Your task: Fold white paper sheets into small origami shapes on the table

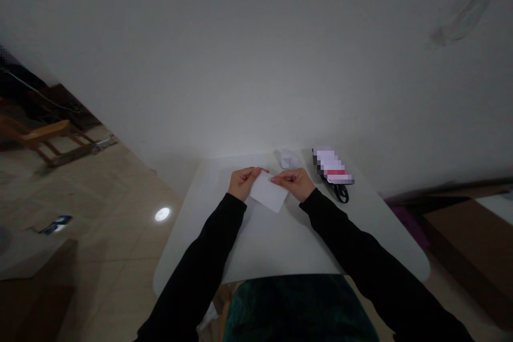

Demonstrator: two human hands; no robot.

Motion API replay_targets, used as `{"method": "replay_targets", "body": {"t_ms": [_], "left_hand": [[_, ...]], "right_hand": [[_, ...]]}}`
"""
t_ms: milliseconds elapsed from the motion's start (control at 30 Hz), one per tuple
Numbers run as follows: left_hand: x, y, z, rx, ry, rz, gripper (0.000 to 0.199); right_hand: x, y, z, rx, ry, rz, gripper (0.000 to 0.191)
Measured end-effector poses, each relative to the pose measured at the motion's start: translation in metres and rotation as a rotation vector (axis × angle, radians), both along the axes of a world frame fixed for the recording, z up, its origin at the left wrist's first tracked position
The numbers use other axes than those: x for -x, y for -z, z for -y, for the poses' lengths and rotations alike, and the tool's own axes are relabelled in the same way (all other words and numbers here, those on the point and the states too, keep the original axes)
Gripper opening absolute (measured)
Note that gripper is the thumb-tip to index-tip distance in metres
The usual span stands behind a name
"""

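A small white sheet of paper (269, 192) is held up over the white table (276, 251), tilted with one corner pointing toward me. My left hand (242, 181) pinches its upper left edge between thumb and fingers. At the upper right edge, my right hand (295, 181) has its thumb and fingertips closed on the same sheet. A thin red piece (264, 170) shows at the left fingertips; its kind is too small to make out. Just beyond the right hand lies a crumpled white wad (289, 159), perhaps paper or tissue.
A phone-like device (332, 165) with a blurred screen rests at the table's back right, beside a coiled black cable (342, 193). A wall (256, 64) stands right behind the table. To the left are a wooden chair (48, 133) and tiled floor; a brown box (473, 240) is at right.
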State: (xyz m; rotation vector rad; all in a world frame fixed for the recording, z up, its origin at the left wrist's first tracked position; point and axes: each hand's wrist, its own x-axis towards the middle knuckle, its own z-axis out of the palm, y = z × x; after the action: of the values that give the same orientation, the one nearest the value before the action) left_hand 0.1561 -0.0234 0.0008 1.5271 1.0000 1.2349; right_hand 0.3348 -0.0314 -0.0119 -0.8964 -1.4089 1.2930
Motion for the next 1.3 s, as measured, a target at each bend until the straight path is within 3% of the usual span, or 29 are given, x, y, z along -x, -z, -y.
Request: {"method": "replay_targets", "body": {"t_ms": [333, 500, 667, 967, 1067, 1200, 1300], "left_hand": [[0.004, -0.003, -0.002, -0.008, -0.051, -0.005, 0.038], [0.008, -0.001, -0.006, -0.013, -0.098, 0.014, 0.039], [0.011, 0.001, -0.009, -0.033, -0.136, 0.039, 0.041], [0.000, 0.008, -0.001, -0.165, -0.213, -0.169, 0.041], [-0.002, 0.009, 0.002, -0.358, -0.215, -0.364, 0.032], [-0.001, 0.011, 0.000, -0.655, -0.035, -0.714, 0.027], [0.000, 0.016, -0.002, -0.669, -0.015, -0.791, 0.025]], "right_hand": [[-0.002, -0.006, 0.002, 0.159, -0.119, -0.036, 0.033], [0.001, -0.005, 0.002, 0.158, -0.019, -0.113, 0.035], [0.001, -0.002, 0.001, 0.151, -0.006, -0.170, 0.036], [0.000, 0.004, -0.003, -0.157, 0.256, 0.056, 0.028], [-0.002, 0.007, -0.004, -0.286, 0.323, 0.206, 0.023], [-0.002, 0.011, -0.001, -0.502, 0.282, 0.458, 0.022], [0.000, 0.012, 0.002, -0.642, 0.256, 0.577, 0.023]]}}
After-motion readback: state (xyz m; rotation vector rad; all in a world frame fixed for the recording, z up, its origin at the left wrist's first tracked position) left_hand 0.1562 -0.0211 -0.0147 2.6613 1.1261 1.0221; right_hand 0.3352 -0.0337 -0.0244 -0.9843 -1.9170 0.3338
